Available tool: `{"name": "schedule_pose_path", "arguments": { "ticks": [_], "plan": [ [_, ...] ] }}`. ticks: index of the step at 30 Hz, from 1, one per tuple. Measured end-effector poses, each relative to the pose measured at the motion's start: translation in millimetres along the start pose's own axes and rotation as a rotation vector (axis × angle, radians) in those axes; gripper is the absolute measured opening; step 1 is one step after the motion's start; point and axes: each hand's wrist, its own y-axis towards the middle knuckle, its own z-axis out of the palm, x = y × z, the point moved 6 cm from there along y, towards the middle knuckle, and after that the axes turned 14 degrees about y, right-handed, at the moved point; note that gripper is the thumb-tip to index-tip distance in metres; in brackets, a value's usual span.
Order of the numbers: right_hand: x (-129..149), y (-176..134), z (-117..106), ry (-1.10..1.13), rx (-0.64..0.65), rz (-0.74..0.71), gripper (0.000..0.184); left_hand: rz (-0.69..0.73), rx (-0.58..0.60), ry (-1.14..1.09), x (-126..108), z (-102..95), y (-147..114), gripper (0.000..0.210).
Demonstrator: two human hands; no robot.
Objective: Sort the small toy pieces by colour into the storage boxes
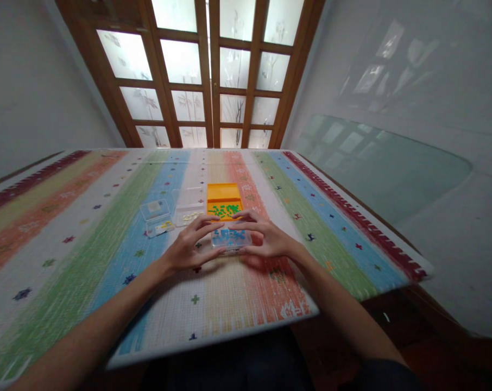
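A small clear plastic box (231,243) with several tiny blue pieces inside lies between my two hands, in front of me. My left hand (193,241) grips its left side, thumb at the near edge and fingers over the far edge. On the opposite side, my right hand (266,237) holds it the same way, with curved fingers. Just beyond stands an open orange box (224,191) with several small green pieces in its near half. Part of that box's near edge is hidden by my fingers. Whether the clear box's lid is fully closed I cannot tell.
Left of the orange box are an open clear box (189,208) with pale pieces and another open clear box (155,209) with yellow pieces. A striped cloth (160,309) covers the table. Glass-paned wooden doors (211,87) stand behind, and a pale wall (433,108) rises on the right.
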Motion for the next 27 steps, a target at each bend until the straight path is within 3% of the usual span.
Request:
{"name": "schedule_pose_path", "arguments": {
  "ticks": [7, 22, 27],
  "plan": [
    [-11, -3, 6, -0.005, 0.075, 0.135, 0.070, 0.010, 0.170, -0.017, 6, 15.5, -7, 0.058],
    [-28, -9, 7, 0.030, 0.070, 0.211, 0.083, 0.033, 0.192, 0.001, 13, 17.8, -10, 0.066],
    [-31, -12, 6, 0.018, 0.043, 0.224, 0.092, 0.026, 0.113, 0.044, 15, -7.3, 2, 0.084]
  ]
}}
